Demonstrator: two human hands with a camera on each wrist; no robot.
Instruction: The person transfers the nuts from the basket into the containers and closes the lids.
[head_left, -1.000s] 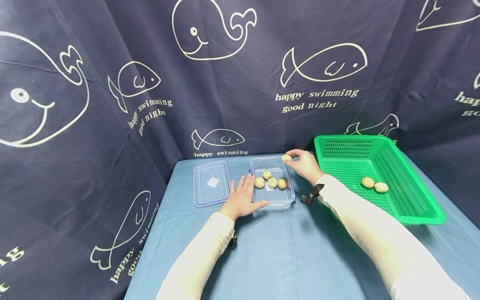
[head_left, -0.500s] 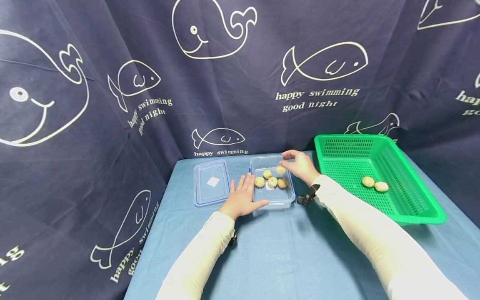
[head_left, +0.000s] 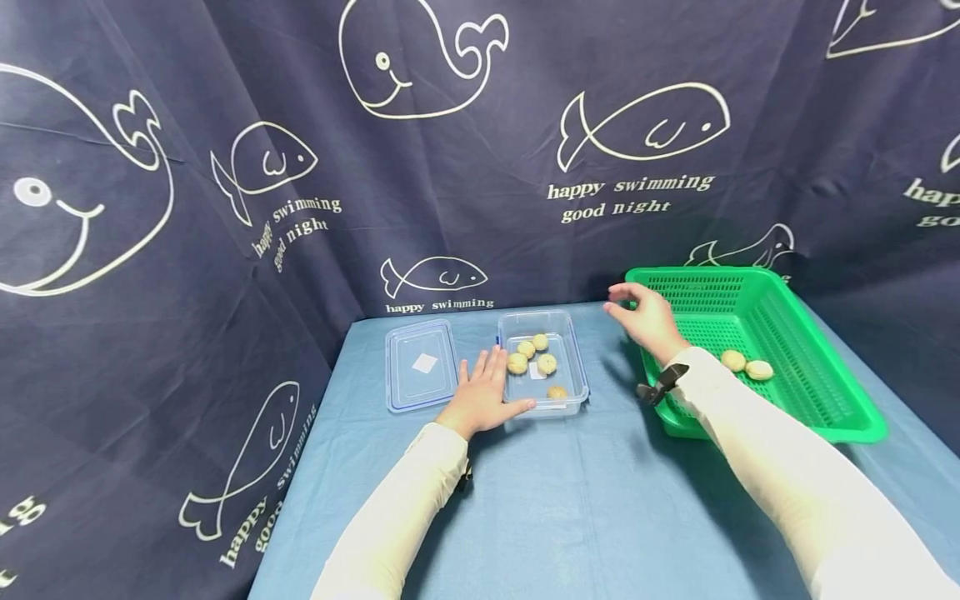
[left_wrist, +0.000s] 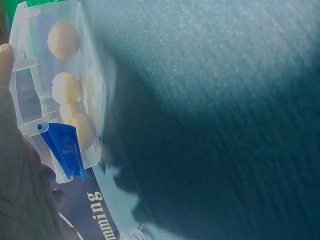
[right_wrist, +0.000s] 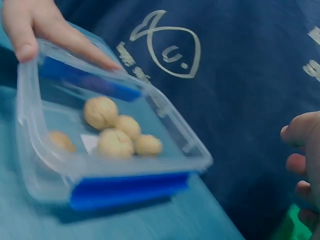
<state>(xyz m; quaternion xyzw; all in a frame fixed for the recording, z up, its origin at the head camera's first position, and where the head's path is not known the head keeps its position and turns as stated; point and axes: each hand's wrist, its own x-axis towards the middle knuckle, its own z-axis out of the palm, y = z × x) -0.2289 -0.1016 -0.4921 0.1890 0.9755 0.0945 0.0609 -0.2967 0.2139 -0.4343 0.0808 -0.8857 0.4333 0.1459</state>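
A clear plastic box (head_left: 576,354) with blue side clips stands on the table, holding several walnuts (head_left: 547,364). One walnut (right_wrist: 62,141) lies apart from the others, near the box's front wall. My left hand (head_left: 486,398) rests along the box's left rim, fingers straight and thumb at the front corner. In the left wrist view a blue clip (left_wrist: 65,150) hangs down on that side. My right hand (head_left: 647,320) hovers by the left rim of a green basket (head_left: 832,367), fingers loosely bent and holding nothing. Two walnuts (head_left: 746,365) lie side by side in the basket.
To the left of the box, its clear lid (head_left: 422,367) with a blue seal lies flat on the blue tablecloth (head_left: 525,508). Dark curtains (head_left: 517,208) printed with whales and fish hang right behind the table and along its left side.
My right hand has let a walnut go into the box and moved right to the basket. Walnuts inside the box have rolled, one toward the front. My left hand has stayed put.
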